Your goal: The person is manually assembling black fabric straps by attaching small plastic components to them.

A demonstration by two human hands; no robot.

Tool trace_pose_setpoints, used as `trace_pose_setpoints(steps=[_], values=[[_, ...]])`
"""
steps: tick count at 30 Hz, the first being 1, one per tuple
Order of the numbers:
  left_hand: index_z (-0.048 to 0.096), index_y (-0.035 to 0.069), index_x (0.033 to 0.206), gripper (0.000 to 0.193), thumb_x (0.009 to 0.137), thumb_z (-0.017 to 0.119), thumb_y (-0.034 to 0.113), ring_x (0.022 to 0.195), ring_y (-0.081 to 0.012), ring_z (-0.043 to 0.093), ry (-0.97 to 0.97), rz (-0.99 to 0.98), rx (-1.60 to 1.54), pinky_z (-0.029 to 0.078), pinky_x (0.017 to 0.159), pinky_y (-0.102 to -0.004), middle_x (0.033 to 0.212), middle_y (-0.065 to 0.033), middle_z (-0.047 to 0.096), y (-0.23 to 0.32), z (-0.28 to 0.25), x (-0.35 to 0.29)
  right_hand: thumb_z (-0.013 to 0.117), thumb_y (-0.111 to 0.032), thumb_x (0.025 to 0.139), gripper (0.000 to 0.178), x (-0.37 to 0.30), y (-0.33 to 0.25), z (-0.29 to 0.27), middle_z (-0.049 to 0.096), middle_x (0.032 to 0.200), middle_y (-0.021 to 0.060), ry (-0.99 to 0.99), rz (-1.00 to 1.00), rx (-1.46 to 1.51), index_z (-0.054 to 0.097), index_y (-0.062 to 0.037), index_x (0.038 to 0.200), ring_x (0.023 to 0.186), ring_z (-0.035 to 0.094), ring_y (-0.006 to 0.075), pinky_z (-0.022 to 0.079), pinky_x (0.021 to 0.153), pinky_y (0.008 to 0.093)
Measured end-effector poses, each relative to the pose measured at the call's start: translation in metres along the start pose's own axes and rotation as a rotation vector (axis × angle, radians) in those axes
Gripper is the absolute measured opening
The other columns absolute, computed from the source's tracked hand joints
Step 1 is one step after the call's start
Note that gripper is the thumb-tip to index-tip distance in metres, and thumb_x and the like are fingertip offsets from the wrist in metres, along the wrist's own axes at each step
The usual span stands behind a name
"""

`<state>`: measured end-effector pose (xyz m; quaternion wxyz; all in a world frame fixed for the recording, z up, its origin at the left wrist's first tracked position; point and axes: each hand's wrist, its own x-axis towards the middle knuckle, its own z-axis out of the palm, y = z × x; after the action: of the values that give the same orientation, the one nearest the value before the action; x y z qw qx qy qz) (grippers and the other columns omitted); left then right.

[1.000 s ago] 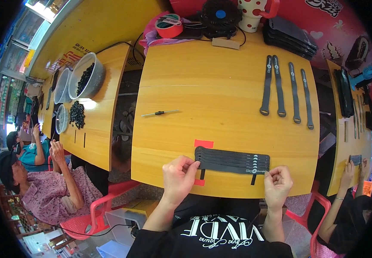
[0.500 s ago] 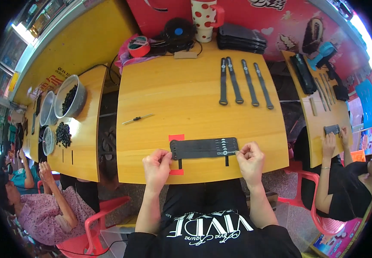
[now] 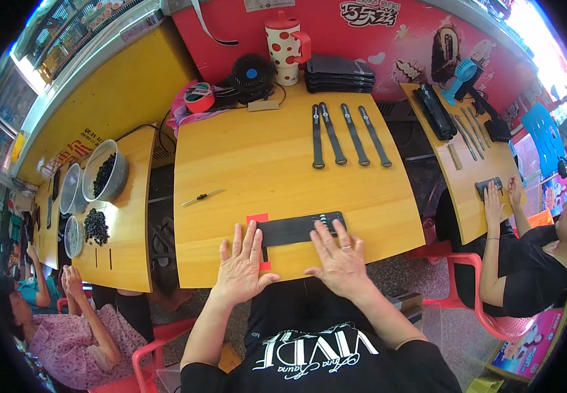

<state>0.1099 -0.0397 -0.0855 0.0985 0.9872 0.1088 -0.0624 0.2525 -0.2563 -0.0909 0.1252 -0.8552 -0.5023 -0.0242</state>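
Black strap bundle (image 3: 286, 231) flat near the near edge of the wooden table (image 3: 244, 164)

Left hand (image 3: 241, 270): flat, fingers extended, fingertips at the bundle's left end; firm contact cannot be confirmed. Right hand (image 3: 341, 259): fingers spread wide, laid over the bundle's right part. Red tape (image 3: 257, 217) sits at the bundle's upper left corner. Four grey straps (image 3: 318, 134) lie farther back, to the right.

Bright overall; table (image 3: 264, 164) evenly lit. Blown-out white light (image 3: 524, 33) upper right, smaller glare upper left. Deep shadow in gaps beside table. Straight edges bow, corners black. Centre fairly sharp; rim stretched, soft.
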Motion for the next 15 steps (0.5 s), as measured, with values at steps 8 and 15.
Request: trace_pose_setpoints(steps=[8, 15], values=[[0.019, -0.001, 0.155, 0.113, 0.08, 0.048, 0.08, 0.151, -0.0419, 0.005, -0.048, 0.015, 0.057, 0.017, 0.113, -0.063, 0.166, -0.0163, 0.006, -0.001, -0.01, 0.002, 0.058, -0.056, 0.087, 0.074, -0.027, 0.053, -0.022, 0.037, 0.155, 0.0103, -0.009, 0.122, -0.076, 0.051, -0.0051, 0.14, 0.14, 0.032, 0.0365, 0.028, 0.105, 0.0512], [0.068, 0.004, 0.107, 0.033, 0.084, 0.072, 0.027, 0.111, -0.0365, 0.051, 0.498, 0.028, -0.209, 0.038, 0.09, -0.0488, 0.114, -0.0153, 0.061, 0.026, -0.039, 0.076, 0.071, -0.005, 0.081, 0.034, -0.021, 0.098, -0.019, 0.066, 0.111, 0.0154, 0.453, 0.365, 0.456, 0.064, -0.0011, 0.114, 0.102, 0.059, 0.0353, 0.046, 0.086, 0.0413]])
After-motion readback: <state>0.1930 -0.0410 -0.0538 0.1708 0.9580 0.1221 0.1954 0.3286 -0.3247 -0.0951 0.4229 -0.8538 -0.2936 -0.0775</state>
